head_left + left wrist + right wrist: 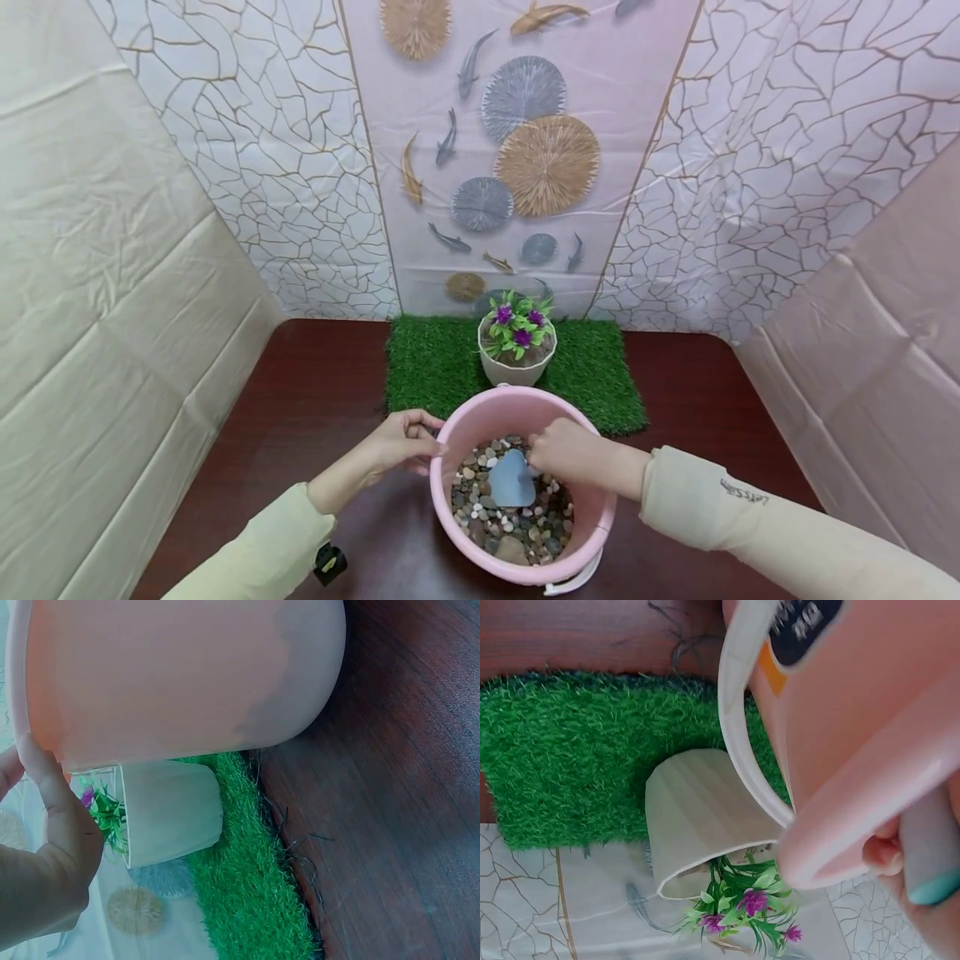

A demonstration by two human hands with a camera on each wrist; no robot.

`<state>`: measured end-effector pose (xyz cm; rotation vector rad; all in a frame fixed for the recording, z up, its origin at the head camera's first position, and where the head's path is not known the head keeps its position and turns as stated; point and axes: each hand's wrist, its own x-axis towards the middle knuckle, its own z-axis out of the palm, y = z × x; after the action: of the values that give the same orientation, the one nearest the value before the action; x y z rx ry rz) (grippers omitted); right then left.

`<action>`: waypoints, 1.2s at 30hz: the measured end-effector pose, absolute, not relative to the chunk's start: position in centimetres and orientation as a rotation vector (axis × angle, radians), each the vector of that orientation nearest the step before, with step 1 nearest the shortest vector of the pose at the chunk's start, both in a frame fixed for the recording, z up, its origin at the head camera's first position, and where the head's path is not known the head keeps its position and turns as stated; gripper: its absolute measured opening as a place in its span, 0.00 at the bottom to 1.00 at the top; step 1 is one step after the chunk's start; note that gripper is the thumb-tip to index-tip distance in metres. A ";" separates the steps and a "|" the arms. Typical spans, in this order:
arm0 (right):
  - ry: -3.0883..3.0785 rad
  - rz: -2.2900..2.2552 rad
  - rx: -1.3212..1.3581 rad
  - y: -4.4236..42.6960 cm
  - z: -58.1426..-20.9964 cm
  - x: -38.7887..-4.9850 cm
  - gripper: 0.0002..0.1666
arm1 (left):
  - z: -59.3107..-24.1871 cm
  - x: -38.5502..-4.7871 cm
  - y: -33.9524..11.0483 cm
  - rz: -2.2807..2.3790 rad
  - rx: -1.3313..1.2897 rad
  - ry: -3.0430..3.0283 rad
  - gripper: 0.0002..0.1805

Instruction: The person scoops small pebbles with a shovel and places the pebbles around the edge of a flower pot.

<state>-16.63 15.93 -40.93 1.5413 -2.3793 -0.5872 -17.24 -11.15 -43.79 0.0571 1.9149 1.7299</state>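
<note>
A pink bucket (517,575) stands on the table with pebbles (482,523) of mixed colours covering its bottom. My left hand (401,446) pinches the bucket's left rim, the thumb visible over the edge in the left wrist view. Inside the bucket, my right hand (564,452) grips a trowel. Its light blue blade (512,481) rests against the pebbles. In the right wrist view the trowel's pale grey handle (928,840) with a teal end shows in the curled fingers; the blade is hidden there by the bucket's wall.
Behind the bucket, a white pot (517,371) with purple flowers stands on a green grass mat (431,367). The bucket's white handle (577,581) hangs at the front. A small black object (330,564) lies near my left sleeve. Fabric-covered walls enclose the dark red table (322,375).
</note>
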 end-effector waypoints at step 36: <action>-2.620 -0.117 1.803 17.3 -41.9 -19.0 0.08 | -44.2 -17.0 -11.4 1.768 0.133 1.901 0.24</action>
<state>-18.98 17.27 -41.95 1.8028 -2.6203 -0.1175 -16.96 -11.37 -44.22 0.1335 1.9014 1.7682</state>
